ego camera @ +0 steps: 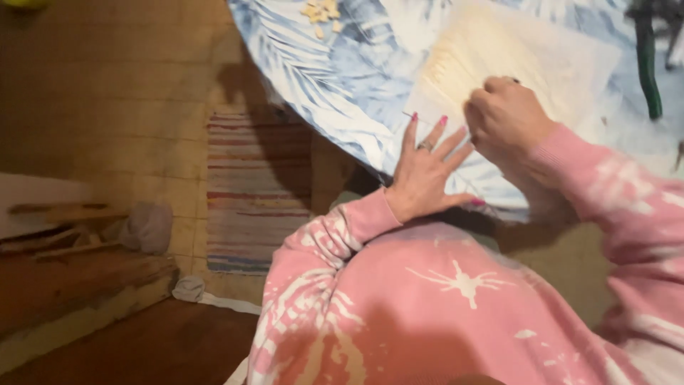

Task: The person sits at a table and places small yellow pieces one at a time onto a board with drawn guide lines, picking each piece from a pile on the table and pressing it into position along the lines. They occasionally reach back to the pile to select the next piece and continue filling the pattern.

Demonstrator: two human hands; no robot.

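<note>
Your left hand (426, 173) lies flat with fingers spread, gripping nothing, its fingertips pressing the near corner of the pale sheet (509, 60) on the table (342, 85). Your right hand (507, 117) is curled into a loose fist on the same sheet, just beside the left hand and a little further in; whether it pinches anything inside that fist you cannot tell, since the fingers hide it.

The sheet sits well onto the table, stretching away from both hands toward the far right. Its near corner lies close to the table's rounded edge, which passes right under your left palm (your wrist hangs off the tabletop). Beyond that edge the floor drops away to the left, with a striped rug (253, 192) below.

On the tabletop, open room runs left of the sheet up to a small heap of pale crumbs (322, 14) near the far edge. A dark green object (647, 64) stands at the right, just past the sheet.

The sheet looks cream-white and rectangular, with fine parallel ridges across its yellower middle; blur hides finer detail.
</note>
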